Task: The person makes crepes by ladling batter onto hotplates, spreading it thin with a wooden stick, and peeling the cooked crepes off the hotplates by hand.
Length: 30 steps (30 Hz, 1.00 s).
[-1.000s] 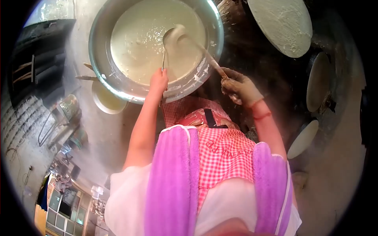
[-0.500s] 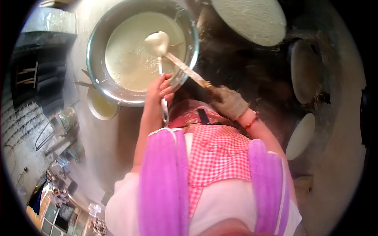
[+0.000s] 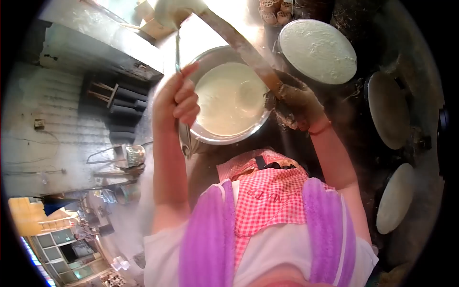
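Two hands are working above the basin (image 3: 232,141) of pale liquid (image 3: 224,98). The left hand (image 3: 177,98) is gripping the ladle (image 3: 178,48) by its metal handle, and the right hand (image 3: 299,103), in a soiled glove, is closing around the stick (image 3: 241,45). Both tools are meeting at their far ends, raised near the basin's far side. To the right, a round pan (image 3: 318,51) of whitish food is sitting near the basin.

Ladle (image 3: 168,14) and paddle (image 3: 241,47) raised higher, left hand (image 3: 178,95) lifted, view shifted
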Tool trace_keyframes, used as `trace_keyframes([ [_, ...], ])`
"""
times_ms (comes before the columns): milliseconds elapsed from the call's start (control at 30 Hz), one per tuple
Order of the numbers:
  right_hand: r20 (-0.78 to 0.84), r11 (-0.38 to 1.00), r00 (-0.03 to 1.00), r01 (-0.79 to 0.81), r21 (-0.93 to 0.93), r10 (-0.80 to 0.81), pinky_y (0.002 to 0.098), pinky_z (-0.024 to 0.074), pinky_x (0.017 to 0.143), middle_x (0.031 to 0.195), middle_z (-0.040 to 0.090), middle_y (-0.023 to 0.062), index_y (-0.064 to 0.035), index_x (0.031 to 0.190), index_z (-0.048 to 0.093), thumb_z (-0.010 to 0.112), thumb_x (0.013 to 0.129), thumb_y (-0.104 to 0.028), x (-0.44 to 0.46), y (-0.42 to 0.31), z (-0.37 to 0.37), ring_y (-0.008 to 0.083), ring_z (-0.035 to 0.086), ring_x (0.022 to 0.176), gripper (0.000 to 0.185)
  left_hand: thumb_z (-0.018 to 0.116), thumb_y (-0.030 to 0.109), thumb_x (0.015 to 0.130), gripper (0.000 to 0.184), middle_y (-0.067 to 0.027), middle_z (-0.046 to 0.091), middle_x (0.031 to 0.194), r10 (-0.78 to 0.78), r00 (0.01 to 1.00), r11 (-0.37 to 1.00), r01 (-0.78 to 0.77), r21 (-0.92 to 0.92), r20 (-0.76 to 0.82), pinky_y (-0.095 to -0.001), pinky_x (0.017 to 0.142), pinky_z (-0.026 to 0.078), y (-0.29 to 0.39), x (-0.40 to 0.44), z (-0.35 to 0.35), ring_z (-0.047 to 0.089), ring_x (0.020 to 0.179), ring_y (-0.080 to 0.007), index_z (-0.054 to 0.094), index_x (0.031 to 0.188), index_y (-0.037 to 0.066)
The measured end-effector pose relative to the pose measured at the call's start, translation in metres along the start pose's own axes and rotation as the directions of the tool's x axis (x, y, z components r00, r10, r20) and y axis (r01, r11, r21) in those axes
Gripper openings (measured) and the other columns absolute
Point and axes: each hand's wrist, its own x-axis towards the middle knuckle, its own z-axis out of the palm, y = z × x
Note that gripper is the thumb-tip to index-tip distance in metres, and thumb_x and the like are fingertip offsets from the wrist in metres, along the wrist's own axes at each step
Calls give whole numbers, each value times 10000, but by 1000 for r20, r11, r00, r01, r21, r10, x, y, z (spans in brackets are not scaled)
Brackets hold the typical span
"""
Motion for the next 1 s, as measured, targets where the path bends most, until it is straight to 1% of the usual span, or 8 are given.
trace_keyframes([
  [100, -133, 992, 990, -38, 121, 54, 225, 445, 383, 918, 657, 193, -25, 1350, 446, 628, 872, -125, -17, 43, -61, 122, 553, 432, 521, 225, 211, 1039, 485, -28, 361, 698, -289, 931, 702, 366, -611, 225, -270, 408, 401, -21, -11, -6, 378, 475, -106, 220, 1394, -120],
  [333, -528, 979, 825, -157, 127, 201, 314, 557, 673, 1019, 642, 134, 59, 1262, 506, 805, 717, -199, -189, 72, -74, 204, 654, 766, 673, 210, 203, 1039, 487, -26, 361, 680, -691, 713, 401, 517, -756, 121, -238, 413, 376, -27, 31, -33, 379, 498, -100, 185, 1409, -112],
  [467, -700, 980, 688, 181, -87, -190, 211, 524, 613, 927, 654, 127, 35, 1340, 431, 761, 791, -281, -273, 53, -36, 98, 640, 708, 714, 286, 173, 1027, 482, -5, 365, 618, -619, 739, 659, 673, -336, 266, -202, 314, 283, -65, 103, 5, 281, 376, -57, 197, 1429, -76],
  [567, -840, 843, 177, 292, -452, -513, 174, 312, 338, 751, 621, 33, -102, 1123, 562, 604, 918, -227, -307, 60, -56, 33, 427, 403, 244, 367, 112, 1003, 463, 34, 359, 591, -455, 813, 837, 253, 484, 362, -183, 291, 222, -149, 172, 75, 261, 366, -19, 262, 1417, -65],
  [667, -834, 711, -93, 477, -517, -544, 192, 304, 324, 723, 615, 35, -107, 1005, 600, 627, 913, -270, -312, 51, -88, 45, 431, 389, 190, 385, 97, 994, 460, 47, 391, 613, -660, 541, 738, 598, 313, 521, -162, 367, 263, -197, 255, 132, 282, 430, -7, 297, 1432, -17],
  [833, -803, 457, 97, 859, -230, -588, 222, 307, 311, 677, 625, 53, -111, 946, 614, 608, 919, -338, -366, 52, -105, 89, 429, 353, 228, 358, 123, 1010, 385, -17, 474, 682, -800, -64, 102, 965, 241, 596, -190, 367, 348, -317, 286, 259, 342, 444, -58, 365, 1320, -105],
  [900, -813, 423, 186, 902, -81, -552, 219, 309, 311, 675, 623, 56, -109, 915, 620, 578, 933, -346, -391, 52, -134, 89, 422, 350, 241, 420, 181, 1001, 434, -2, 416, 634, -853, 95, 289, 905, 312, 514, -211, 349, 349, -371, 287, 285, 359, 419, -76, 345, 1318, -106],
  [1000, -763, 660, -175, 407, -631, -622, 211, 304, 313, 714, 616, 47, -118, 1010, 622, 563, 941, -306, -388, 39, -142, 72, 402, 355, 209, 438, 287, 994, 415, 29, 365, 560, -853, 294, 498, 706, 504, 431, -240, 377, 298, -439, 272, 304, 352, 416, -85, 447, 1231, -52],
])
